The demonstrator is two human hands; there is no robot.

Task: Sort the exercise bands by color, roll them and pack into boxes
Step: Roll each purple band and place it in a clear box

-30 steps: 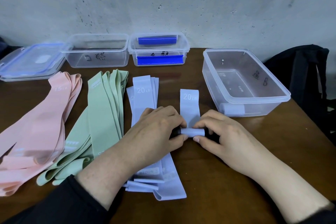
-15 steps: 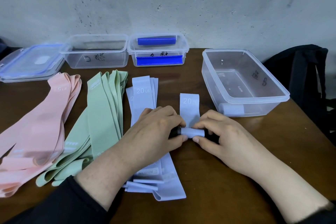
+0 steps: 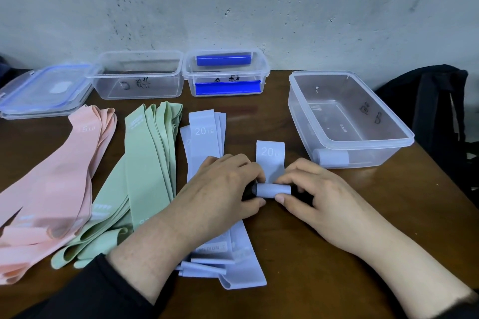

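Both hands meet at the middle of the dark brown wooden table, working one pale lavender-blue exercise band marked "20". Its near end is wound into a tight little roll around something dark that pokes out at each side; the flat tail runs away from the person, lying on the wood. The left hand pinches the roll's left end with curled fingers and thumb, and the right hand pinches the right end the same way.

Just left of them, partly under the left wrist, lies a stack of flat lavender-blue bands. Further left sit a fan of mint-green bands and a heap of pink bands.

To the right stands a clear plastic box with one rolled lavender band in its near corner. By the wall are an open clear box, a clear box with blue clips and a blue-rimmed clear lid.
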